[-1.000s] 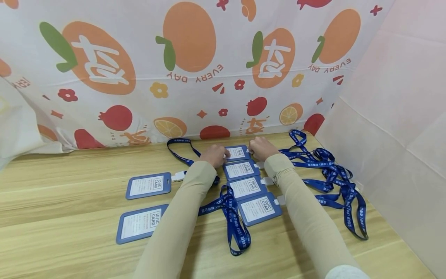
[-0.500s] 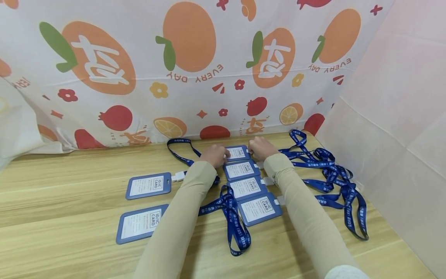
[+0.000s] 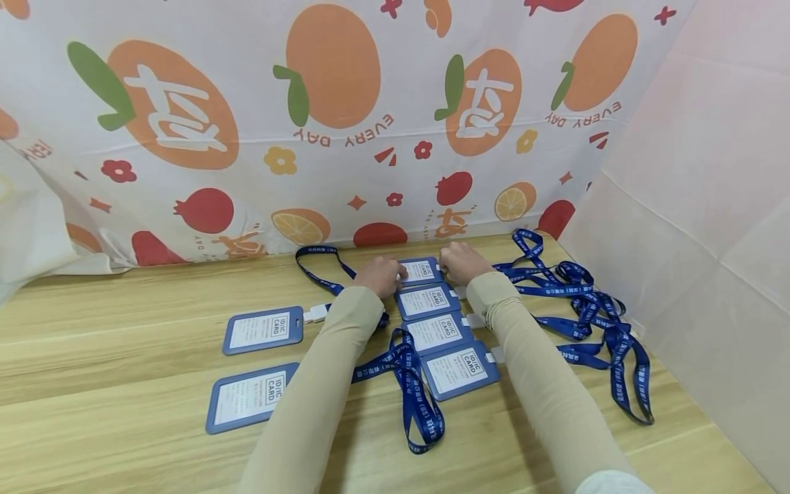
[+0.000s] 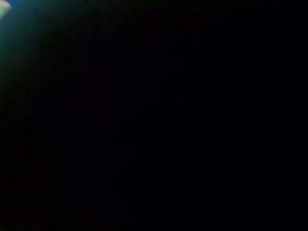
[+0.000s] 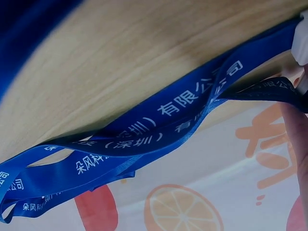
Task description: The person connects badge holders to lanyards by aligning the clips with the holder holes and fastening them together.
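Note:
At the back of a column of blue ID card holders, the farthest card holder (image 3: 421,270) lies between my two hands. My left hand (image 3: 379,276) grips its left end, with the thumb side over the edge. My right hand (image 3: 463,263) pinches the white lanyard clip at its right end. In the right wrist view that white clip (image 5: 301,43) is beside a finger (image 5: 294,137), and a blue printed lanyard (image 5: 187,103) trails away from it. Nearer in the column are a second holder (image 3: 428,300), a third (image 3: 437,332) and the nearest (image 3: 460,369). The left wrist view is nearly black.
Two more holders lie at left, a far one (image 3: 263,330) and a near one (image 3: 249,398) partly behind my left sleeve. A folded lanyard (image 3: 420,398) rests between my arms. Tangled lanyards (image 3: 586,302) spread at right. A fruit-print cloth (image 3: 247,123) backs the wooden table (image 3: 123,357).
Both hands and the card holders stay in place. The head view shifts very slightly.

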Tool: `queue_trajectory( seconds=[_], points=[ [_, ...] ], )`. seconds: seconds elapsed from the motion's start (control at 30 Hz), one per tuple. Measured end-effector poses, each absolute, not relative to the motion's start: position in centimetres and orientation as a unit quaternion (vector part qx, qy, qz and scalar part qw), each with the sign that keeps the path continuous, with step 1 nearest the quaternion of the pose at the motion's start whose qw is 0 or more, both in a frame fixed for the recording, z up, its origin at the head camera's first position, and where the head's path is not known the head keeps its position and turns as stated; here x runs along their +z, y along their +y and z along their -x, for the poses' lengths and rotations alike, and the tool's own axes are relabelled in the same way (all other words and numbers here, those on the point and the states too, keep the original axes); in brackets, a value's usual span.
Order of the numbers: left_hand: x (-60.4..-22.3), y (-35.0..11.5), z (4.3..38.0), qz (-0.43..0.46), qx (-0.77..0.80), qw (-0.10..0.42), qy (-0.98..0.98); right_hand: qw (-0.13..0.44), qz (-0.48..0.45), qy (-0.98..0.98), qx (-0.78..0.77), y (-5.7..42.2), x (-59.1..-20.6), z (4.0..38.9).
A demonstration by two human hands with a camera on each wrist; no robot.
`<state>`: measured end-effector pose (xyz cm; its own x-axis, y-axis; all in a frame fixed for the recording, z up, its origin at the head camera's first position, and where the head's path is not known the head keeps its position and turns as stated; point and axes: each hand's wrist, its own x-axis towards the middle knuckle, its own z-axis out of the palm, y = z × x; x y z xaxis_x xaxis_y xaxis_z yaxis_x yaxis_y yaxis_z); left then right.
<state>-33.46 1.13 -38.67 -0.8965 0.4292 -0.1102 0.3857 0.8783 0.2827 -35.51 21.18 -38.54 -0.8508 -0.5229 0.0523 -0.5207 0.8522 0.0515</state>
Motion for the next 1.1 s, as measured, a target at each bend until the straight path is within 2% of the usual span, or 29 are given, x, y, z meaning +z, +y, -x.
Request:
queue_trajectory(
  seconds=[0.43, 1.1],
  points=[
    [-38.49, 1.12, 33.24, -0.206, 0.127, 0.086, 0.966, 0.044, -0.271, -0.961, -0.024, 21.17, -38.9, 35.65],
    [-38.59, 1.28, 33.23, -0.211, 0.121, 0.078, 0.967, 0.03, -0.247, -0.968, -0.026, 20.82, -38.67, 35.37]
  ],
)
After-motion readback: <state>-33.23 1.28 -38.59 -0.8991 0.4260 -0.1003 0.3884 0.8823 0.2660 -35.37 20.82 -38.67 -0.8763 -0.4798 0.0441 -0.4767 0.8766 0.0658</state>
